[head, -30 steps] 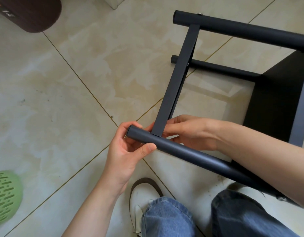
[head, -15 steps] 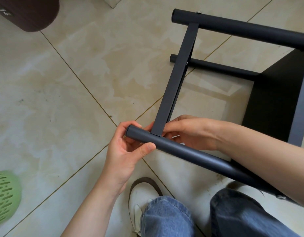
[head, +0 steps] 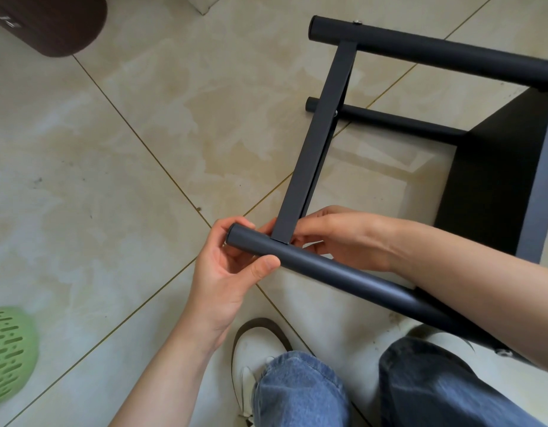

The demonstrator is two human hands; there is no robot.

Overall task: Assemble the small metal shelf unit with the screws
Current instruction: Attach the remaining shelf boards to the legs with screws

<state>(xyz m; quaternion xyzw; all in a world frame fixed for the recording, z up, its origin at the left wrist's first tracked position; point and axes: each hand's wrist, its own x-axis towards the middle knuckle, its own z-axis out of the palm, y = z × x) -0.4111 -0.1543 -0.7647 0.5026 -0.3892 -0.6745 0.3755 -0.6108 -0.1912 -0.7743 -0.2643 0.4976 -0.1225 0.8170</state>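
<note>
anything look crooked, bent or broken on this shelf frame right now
Nothing stands out. The flat crossbar runs straight from the far tube to the near tube and meets it squarely. The left hand grips the near tube's end; the right hand works at the joint, which its fingers hide.

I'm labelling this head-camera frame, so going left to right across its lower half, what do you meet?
Green perforated basket → left hand gripping the end of the near black tube → white shoe → right hand at the crossbar joint.
</note>
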